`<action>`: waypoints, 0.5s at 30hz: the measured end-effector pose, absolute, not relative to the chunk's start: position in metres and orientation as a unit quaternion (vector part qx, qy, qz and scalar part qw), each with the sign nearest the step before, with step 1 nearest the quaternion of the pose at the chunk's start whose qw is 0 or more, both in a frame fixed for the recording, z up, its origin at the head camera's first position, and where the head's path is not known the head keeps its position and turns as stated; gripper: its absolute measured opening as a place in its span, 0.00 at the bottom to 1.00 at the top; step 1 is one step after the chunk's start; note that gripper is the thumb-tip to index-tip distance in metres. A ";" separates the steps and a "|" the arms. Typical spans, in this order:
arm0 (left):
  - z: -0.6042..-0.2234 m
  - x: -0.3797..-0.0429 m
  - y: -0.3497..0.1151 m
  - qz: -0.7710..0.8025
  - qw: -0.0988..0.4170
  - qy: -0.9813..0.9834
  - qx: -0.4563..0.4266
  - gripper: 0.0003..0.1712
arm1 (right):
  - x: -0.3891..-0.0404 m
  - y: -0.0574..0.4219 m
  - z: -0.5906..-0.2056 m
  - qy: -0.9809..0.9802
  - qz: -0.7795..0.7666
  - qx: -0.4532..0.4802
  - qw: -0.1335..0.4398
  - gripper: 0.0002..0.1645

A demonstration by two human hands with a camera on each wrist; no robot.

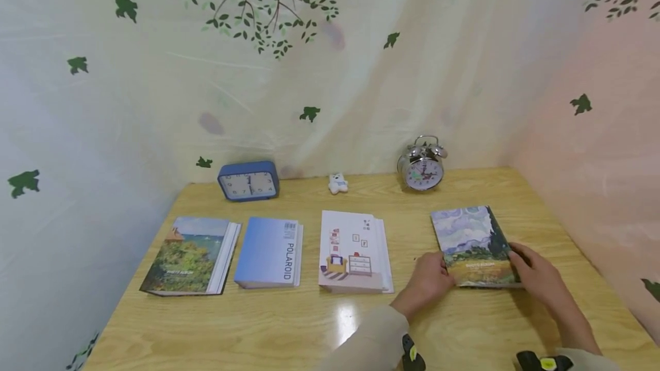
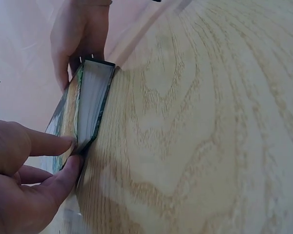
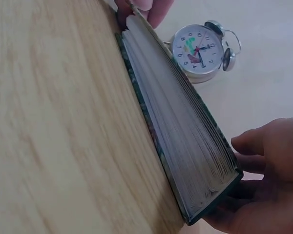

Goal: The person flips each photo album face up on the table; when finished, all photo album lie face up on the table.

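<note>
On the right of the table in the head view lies a photo album (image 1: 471,239) with a painted landscape cover of cloudy sky, dark trees and a yellow field. My left hand (image 1: 429,276) pinches its left edge near the lower corner. In the left wrist view, that hand's thumb and a finger (image 2: 53,146) meet at the album's corner. At the opposite side, my right hand (image 1: 538,276) grips the thick edge by the dark trees. The right wrist view shows the album's page block (image 3: 180,122) side-on, with the right hand (image 3: 268,180) around its thick end.
Left of it lie a white album (image 1: 353,251) with a furniture drawing, a blue POLAROID album (image 1: 265,251) and another landscape album (image 1: 191,256). Along the back stand a blue clock (image 1: 250,182), a small white bear figure (image 1: 338,184) and a silver twin-bell alarm clock (image 1: 423,170).
</note>
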State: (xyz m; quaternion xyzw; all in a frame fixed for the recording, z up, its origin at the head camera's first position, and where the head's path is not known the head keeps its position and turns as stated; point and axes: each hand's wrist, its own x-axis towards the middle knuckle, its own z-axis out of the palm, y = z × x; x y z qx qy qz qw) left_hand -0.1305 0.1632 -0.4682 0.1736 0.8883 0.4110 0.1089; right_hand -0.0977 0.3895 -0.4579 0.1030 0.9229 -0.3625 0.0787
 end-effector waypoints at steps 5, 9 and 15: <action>-0.468 -0.130 0.163 0.377 0.106 0.899 0.197 0.13 | -0.097 0.395 -0.458 0.908 -0.396 0.113 0.083 0.44; -0.468 -0.129 0.162 0.364 0.094 0.901 0.214 0.12 | -0.096 0.398 -0.457 0.876 -0.460 0.116 0.086 0.44; -0.465 -0.131 0.165 0.346 0.108 0.908 0.210 0.12 | -0.093 0.406 -0.452 0.854 -0.501 0.099 0.096 0.44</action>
